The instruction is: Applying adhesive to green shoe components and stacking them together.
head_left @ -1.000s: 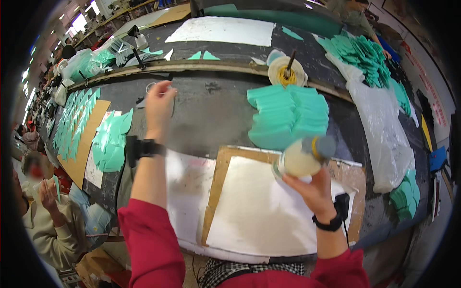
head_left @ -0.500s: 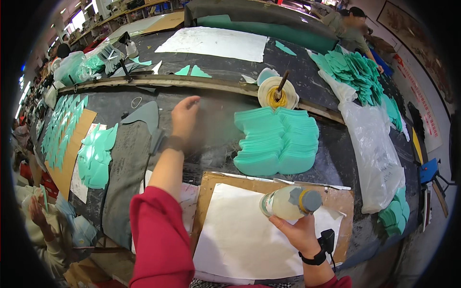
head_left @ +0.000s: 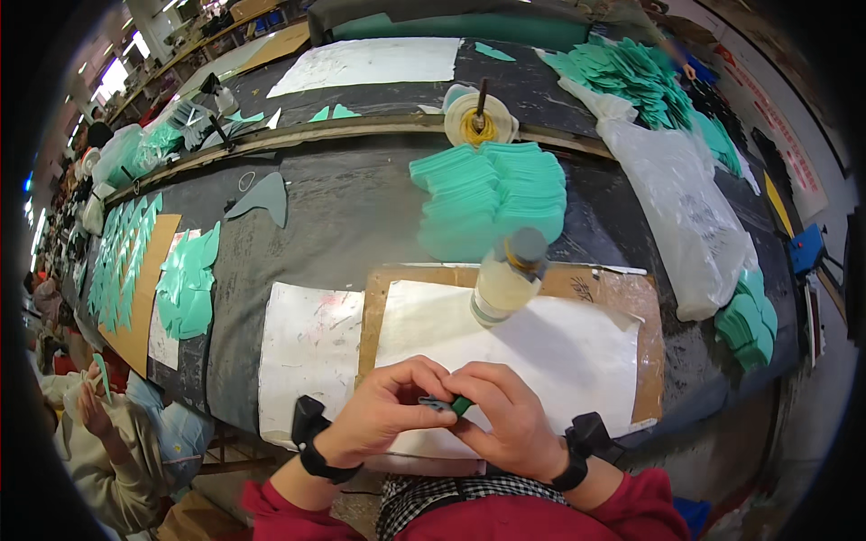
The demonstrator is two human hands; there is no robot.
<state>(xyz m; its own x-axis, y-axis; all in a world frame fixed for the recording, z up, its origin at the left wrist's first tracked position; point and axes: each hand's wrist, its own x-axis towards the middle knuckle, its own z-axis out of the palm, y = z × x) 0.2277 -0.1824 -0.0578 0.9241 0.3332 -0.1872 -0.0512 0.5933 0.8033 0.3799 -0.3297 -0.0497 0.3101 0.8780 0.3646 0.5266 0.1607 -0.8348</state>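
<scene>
In the head view, the left hand [head_left: 390,412] is at the lower middle of the frame, its thumb and fingers pinching a small grey piece [head_left: 435,403]. Just beside it, the right hand [head_left: 507,417] grips a small dark green piece [head_left: 461,405] between thumb and fingers; whether the two pieces are joined cannot be told, since the fingers cover much of them. Both are above the near part of a white sheet [head_left: 577,361], which lies on a brown board [head_left: 649,388]. A bottle [head_left: 507,287] with a grey cap stands on the sheet near the middle of the frame, apart from both hands. Behind it, a stack of green pieces [head_left: 492,200] sits on the dark table [head_left: 352,212], with a roll [head_left: 505,126] near its far end. A clear plastic bag [head_left: 672,212] stretches down the right of the frame, and a grey cutout [head_left: 263,200] lies at the left, near more green pieces [head_left: 188,287].
</scene>
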